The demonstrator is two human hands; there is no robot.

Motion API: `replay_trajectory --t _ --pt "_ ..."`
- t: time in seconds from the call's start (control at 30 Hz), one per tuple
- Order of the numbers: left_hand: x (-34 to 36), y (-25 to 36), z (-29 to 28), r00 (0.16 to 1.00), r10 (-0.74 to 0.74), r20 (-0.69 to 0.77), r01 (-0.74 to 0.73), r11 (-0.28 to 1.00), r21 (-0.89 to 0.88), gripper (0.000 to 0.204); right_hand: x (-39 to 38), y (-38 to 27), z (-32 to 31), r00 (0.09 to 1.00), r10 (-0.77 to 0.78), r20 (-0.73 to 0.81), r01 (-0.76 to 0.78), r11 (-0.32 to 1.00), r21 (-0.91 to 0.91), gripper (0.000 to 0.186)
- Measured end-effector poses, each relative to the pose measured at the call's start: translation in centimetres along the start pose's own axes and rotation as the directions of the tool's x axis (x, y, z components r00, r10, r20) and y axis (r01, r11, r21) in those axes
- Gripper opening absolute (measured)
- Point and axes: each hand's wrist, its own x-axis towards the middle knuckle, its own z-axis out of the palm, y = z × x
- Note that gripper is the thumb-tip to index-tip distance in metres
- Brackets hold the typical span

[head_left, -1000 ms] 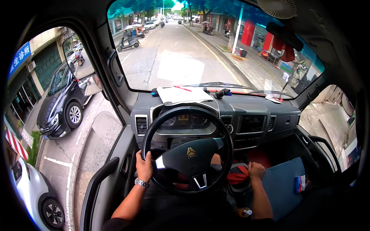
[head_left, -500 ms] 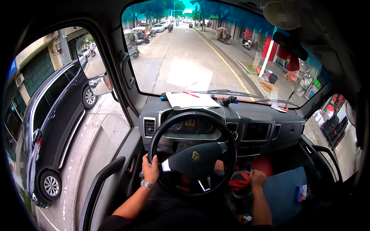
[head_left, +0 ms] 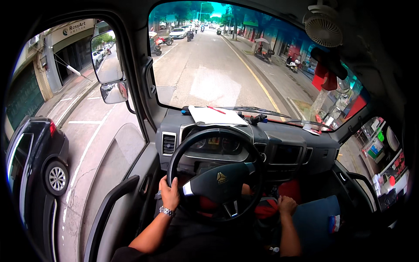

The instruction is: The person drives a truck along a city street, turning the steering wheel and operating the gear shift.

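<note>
steering wheel (head_left: 220, 184), left fingers (head_left: 164, 183) curled round, apparently

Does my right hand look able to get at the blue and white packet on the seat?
Probably yes: the packet lies on the blue seat, to the right of your right hand, with nothing visible between them. That hand is curled, though, and I can't tell whether it grips something underneath.

Centre of frame: round black steering wheel (head_left: 214, 185); behind it, grey plastic dashboard (head_left: 281, 134) with flat white paper (head_left: 214, 118) on top. Upper right: round beige fan (head_left: 324, 29). Lower right: flat blue seat (head_left: 310, 220). Lower left: black car (head_left: 36, 174).
</note>
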Motion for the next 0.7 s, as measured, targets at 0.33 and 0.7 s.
replay_trajectory --t 0.33,0.7 --pt "0.9 2.5 -0.4 1.000 -0.002 0.029 0.002 1.000 -0.003 0.042 -0.1 -0.8 -0.6 0.990 -0.058 -0.126 0.071 0.992 0.107 0.030" --pt "4.1 2.4 -0.5 0.993 0.013 0.121 -0.026 0.994 0.105 0.048 0.6 -0.1 0.3 0.995 -0.037 -0.097 0.048 0.991 0.124 0.031"
